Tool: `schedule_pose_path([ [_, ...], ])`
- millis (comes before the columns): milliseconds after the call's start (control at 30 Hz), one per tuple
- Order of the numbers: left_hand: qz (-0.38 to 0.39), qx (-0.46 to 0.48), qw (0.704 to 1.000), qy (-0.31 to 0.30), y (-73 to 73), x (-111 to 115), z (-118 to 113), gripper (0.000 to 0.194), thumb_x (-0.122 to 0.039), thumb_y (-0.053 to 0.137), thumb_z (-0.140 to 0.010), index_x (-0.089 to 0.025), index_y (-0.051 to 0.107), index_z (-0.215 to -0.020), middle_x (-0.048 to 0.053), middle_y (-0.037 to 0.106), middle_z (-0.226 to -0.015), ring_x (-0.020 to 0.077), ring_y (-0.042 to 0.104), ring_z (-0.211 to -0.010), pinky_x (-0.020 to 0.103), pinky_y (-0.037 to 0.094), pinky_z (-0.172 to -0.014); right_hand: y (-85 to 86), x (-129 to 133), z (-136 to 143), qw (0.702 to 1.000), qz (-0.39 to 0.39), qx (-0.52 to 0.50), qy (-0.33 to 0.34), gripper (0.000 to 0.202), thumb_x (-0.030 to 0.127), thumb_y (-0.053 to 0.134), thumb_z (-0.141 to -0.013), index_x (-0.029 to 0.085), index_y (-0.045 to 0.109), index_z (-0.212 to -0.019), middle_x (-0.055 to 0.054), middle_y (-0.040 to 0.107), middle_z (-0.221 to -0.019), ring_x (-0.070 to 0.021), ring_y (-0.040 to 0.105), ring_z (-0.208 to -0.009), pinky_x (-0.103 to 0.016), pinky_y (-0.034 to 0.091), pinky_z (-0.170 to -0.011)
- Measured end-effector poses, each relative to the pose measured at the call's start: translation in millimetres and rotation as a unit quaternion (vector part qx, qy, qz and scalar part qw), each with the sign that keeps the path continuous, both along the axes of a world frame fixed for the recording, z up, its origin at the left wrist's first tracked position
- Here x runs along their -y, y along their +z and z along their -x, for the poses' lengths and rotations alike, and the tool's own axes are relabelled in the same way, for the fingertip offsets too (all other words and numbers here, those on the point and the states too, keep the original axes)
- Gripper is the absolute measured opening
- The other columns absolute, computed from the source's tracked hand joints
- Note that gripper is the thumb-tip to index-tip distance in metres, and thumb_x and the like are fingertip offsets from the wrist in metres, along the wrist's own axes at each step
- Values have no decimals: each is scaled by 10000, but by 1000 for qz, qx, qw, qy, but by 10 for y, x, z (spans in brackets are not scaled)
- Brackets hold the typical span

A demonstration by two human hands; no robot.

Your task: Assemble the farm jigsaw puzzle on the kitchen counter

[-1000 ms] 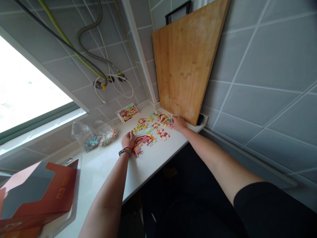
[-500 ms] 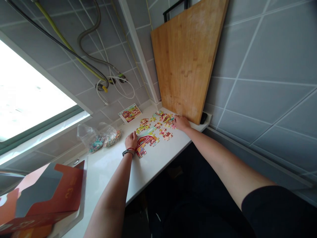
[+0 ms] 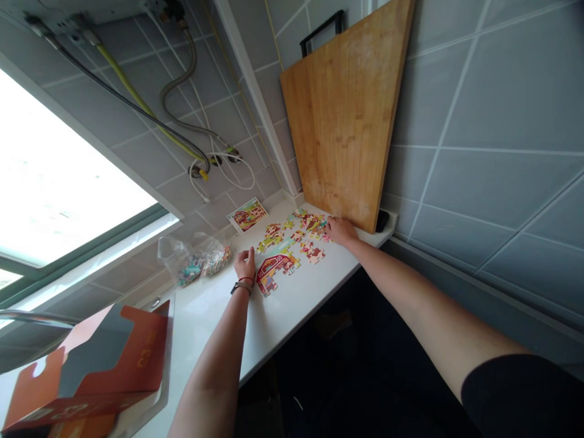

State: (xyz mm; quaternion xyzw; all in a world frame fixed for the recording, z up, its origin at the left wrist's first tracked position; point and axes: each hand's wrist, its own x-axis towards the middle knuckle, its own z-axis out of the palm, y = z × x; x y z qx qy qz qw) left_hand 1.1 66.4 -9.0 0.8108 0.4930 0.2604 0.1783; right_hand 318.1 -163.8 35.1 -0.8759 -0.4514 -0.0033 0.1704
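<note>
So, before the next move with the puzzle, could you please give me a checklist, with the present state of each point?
1. Picture card uncovered: ok.
2. Barn section fully on the counter: ok.
3. Brown-and-white cluster joined to the barn section: not ok, a gap shows.
4. Bagged pieces apart from the pieces laid out: ok.
5. Right hand gripping a piece: cannot tell, its fingertips are at the far-right pieces.
6. Left hand free of the barn section: cannot tell, it is right beside it.
</note>
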Motion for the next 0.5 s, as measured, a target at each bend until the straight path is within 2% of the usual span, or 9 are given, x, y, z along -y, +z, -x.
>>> schedule_pose_path([
  [233,-32,-49,995,-75,44,100,-49,339,-392,646,-1042,-211,655,-1328,121,615,-1433,271,634,-1246,513,549,-1066,-4,2,-6,1000,2,-3,2,303,281,462,-1069,173,683,-1246,-155,761,-1231,-266,727,-1089,-318,512,-916],
  [400,-40,-83,991,-93,57,138,-71,343,-409,646,-1039,-213,668,-1319,121,599,-1470,294,586,-1332,563,480,-1143,-13,2,-16,1000,3,-9,4,316,289,446,-1073,174,682,-1250,-154,758,-1239,-267,727,-1090,-323,516,-920],
  [500,-53,-88,990,-94,47,148,-70,342,-407,645,-1040,-215,666,-1322,121,598,-1471,291,592,-1322,556,489,-1135,-14,1,-17,1000,1,-11,3,317,273,436,-1074,174,676,-1257,-149,755,-1251,-261,721,-1108,-314,513,-925],
])
